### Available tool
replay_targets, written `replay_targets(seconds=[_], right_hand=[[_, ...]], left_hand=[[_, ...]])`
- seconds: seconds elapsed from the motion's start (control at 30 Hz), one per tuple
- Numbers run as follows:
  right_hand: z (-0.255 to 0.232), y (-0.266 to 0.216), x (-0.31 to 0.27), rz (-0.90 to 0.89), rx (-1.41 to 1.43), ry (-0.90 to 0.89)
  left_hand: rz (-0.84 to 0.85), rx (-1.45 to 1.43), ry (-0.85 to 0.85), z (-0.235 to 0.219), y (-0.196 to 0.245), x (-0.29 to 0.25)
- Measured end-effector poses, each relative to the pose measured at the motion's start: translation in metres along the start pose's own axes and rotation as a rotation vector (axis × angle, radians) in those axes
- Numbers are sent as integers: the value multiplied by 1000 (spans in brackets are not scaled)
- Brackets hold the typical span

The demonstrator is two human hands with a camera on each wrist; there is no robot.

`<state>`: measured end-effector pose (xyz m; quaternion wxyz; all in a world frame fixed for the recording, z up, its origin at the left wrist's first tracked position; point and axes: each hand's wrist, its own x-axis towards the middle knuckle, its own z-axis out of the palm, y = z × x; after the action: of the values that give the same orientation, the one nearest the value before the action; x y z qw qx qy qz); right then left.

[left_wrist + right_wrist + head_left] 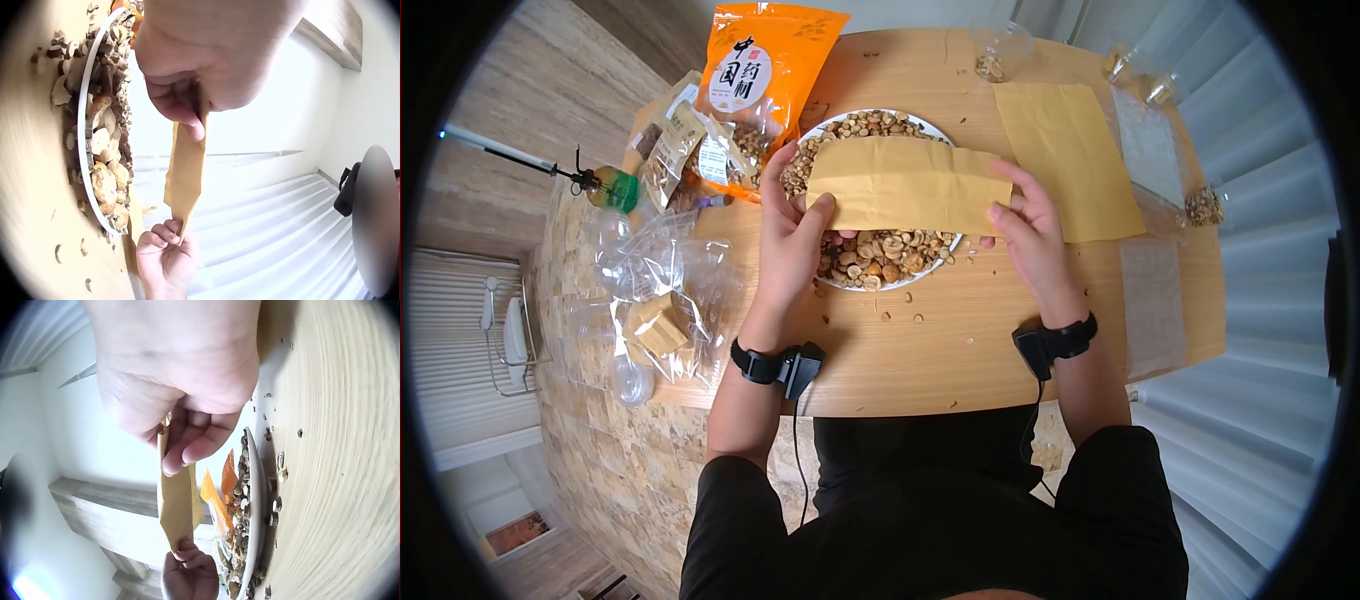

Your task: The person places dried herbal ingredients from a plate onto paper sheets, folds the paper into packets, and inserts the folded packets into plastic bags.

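The left hand (792, 238) pinches the brown paper (910, 185) at its left end, the left thumb (818, 214) over the face toward the person and one finger stretched up beside the paper's left edge. The right hand (1037, 238) pinches the paper's right end, the right thumb (1002, 216) on that same face; in the right wrist view its fingers (203, 445) bend in against the paper. The left forearm (745, 415) and right forearm (1098, 392) slant inward toward the paper, elbows wider apart than the hands. The dark left sleeve (735, 520) and right sleeve (1122, 505) lie nearer the person than the paper.
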<state>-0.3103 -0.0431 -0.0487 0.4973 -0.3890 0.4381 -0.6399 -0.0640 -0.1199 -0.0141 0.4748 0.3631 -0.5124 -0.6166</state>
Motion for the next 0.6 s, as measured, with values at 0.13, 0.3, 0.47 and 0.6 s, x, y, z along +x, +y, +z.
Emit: replay_targets(seconds=[0.13, 0.3, 0.47, 0.6], right_hand=[[-5, 2, 1, -28, -98, -87], [-8, 1, 3, -13, -180, -119], [2, -3, 2, -50, -135, -53], [-5, -1, 2, 20, -205, -56]], left_hand=[[-17, 200, -147, -12, 0, 4], [-2, 231, -180, -18, -5, 8], [-74, 383, -178, -21, -6, 7], [-125, 500, -137, -24, -8, 7]])
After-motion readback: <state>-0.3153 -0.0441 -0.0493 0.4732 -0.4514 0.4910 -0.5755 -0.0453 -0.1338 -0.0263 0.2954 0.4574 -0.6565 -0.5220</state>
